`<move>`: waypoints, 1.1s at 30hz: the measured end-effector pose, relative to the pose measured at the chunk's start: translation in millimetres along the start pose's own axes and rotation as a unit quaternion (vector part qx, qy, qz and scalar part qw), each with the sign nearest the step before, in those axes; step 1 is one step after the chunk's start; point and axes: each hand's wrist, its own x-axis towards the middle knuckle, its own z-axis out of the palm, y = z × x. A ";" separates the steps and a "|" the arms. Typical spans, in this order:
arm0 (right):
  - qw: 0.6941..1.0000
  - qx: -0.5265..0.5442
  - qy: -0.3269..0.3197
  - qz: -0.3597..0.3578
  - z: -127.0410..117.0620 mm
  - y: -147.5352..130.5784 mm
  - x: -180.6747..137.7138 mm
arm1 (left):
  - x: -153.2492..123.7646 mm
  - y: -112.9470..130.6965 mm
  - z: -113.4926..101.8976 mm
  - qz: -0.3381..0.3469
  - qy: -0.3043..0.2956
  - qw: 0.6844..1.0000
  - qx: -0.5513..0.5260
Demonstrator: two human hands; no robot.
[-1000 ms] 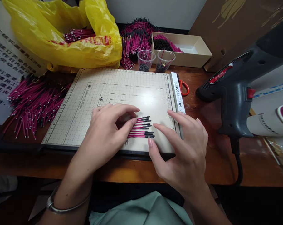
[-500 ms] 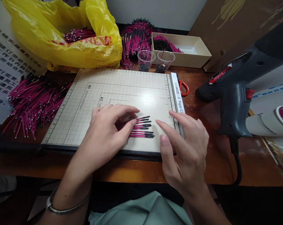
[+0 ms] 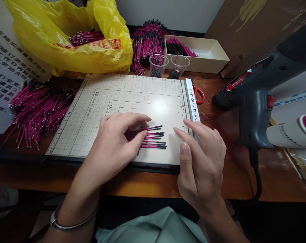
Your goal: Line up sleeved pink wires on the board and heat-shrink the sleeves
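Observation:
A small row of magenta wires with black sleeved ends (image 3: 156, 137) lies on the cream gridded board of a paper cutter (image 3: 147, 91). Over their left part arches my left hand (image 3: 114, 138), its thumb and index finger apart; the wires' far ends are hidden beneath it. Whether its covered fingers touch them I cannot tell. To the right of the black ends, my right hand (image 3: 203, 162) hovers with fingers spread and nothing in it, close to the cutter's white rail (image 3: 191, 98).
Magenta wires are heaped at the left (image 3: 41, 113) and back (image 3: 149, 44). Behind the board stand a yellow bag (image 3: 92, 62), two clear cups (image 3: 159, 62) and an open box (image 3: 203, 65). Red-handled scissors (image 3: 200, 96), a corded heat gun (image 3: 254, 114) and a paper cup (image 3: 284, 135) are right.
My right hand has drawn slightly right, away from the black wire ends. My left hand stays in place, and the wires have barely shifted.

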 end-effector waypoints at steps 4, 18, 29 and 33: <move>1.000 -0.003 -0.002 0.009 0.7 -0.6 0.1 | 0.1 -0.3 1.0 0.002 0.001 1.000 0.006; 0.999 -0.037 0.010 0.000 3.2 -5.6 1.3 | -0.7 0.2 -0.5 0.001 0.001 1.000 0.006; 0.999 -0.042 0.014 -0.002 3.5 -5.2 1.1 | -1.2 -0.7 0.8 0.017 0.006 1.000 0.010; 0.999 -0.042 0.014 -0.002 3.8 -5.1 1.0 | -1.5 -2.2 0.8 0.014 0.002 1.000 0.006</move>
